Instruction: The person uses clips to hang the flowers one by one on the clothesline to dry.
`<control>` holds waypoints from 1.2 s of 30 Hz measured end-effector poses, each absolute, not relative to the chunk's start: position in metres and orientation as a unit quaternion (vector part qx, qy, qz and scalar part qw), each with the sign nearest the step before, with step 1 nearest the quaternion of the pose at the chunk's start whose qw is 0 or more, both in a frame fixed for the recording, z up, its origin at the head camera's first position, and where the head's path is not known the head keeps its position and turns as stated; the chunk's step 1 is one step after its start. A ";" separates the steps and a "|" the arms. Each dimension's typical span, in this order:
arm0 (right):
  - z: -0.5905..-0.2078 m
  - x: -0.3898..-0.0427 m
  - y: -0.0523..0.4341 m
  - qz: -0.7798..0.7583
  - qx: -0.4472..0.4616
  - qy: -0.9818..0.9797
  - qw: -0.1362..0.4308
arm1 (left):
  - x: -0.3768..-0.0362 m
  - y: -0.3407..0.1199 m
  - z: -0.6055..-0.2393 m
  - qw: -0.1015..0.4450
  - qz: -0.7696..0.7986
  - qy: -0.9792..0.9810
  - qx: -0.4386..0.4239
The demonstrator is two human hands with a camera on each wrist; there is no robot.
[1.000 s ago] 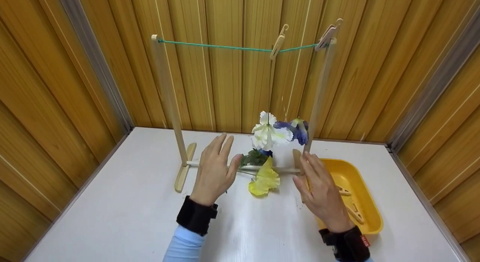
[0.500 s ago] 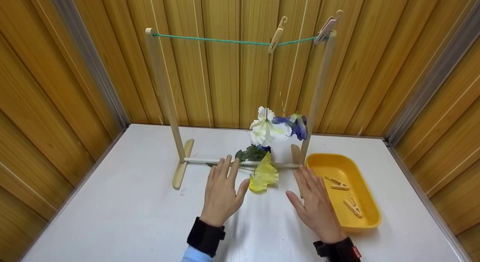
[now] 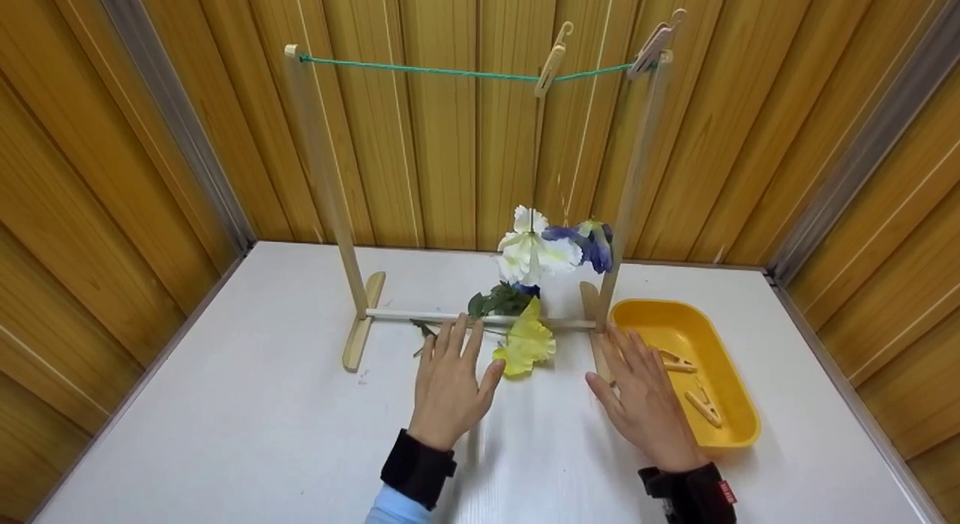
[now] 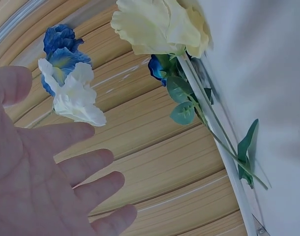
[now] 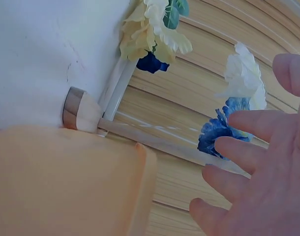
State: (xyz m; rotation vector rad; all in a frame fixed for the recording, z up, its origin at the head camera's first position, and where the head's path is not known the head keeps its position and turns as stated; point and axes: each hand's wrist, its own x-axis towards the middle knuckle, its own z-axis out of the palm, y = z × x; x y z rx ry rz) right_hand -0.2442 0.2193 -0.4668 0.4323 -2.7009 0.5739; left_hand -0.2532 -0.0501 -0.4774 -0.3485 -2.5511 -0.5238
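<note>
My left hand (image 3: 450, 389), fingers straight and holding nothing, is just in front of the rack's lower bar (image 3: 405, 314), left of a yellow artificial flower (image 3: 527, 344). My right hand (image 3: 646, 404) also has straight fingers and holds nothing; it overlaps the left side of the yellow tray (image 3: 739, 374). The yellow flower lies across the bar, beside green leaves (image 4: 182, 93) and a dark blue flower (image 5: 152, 63). Above them, a white flower (image 3: 536, 248) hangs head down from a beige clothespin (image 3: 551, 70) on the green string (image 3: 420, 67). A purple-blue flower (image 3: 598, 248) hangs to its right.
A pinkish clothespin (image 3: 649, 51) clips the string's right end. Wooden posts (image 3: 328, 186) on flat feet (image 3: 358, 344) hold the string up. Loose clothespins (image 3: 703, 408) lie in the tray. Wood-patterned panels (image 3: 442, 149) stand behind the white table (image 3: 225, 419).
Both hands have come down lower in front of the rack, the left one also shifting right. The head view has tilted slightly. Flowers and clothespins stay in place on the rack.
</note>
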 end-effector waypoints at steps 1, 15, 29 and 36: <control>-0.466 -0.245 0.221 0.202 0.151 -0.953 0.170 | -0.253 -0.048 -0.478 0.252 -0.190 -0.940 -0.129; -0.456 -0.246 0.241 0.222 0.111 -0.965 0.082 | -0.244 -0.015 -0.476 0.195 -0.174 -0.953 -0.152; -0.450 -0.249 0.277 0.239 0.090 -0.962 0.096 | -0.240 0.035 -0.467 0.159 -0.151 -0.954 -0.207; -0.452 -0.249 0.301 0.237 0.047 -0.964 0.110 | -0.237 0.061 -0.467 0.122 -0.138 -0.956 -0.227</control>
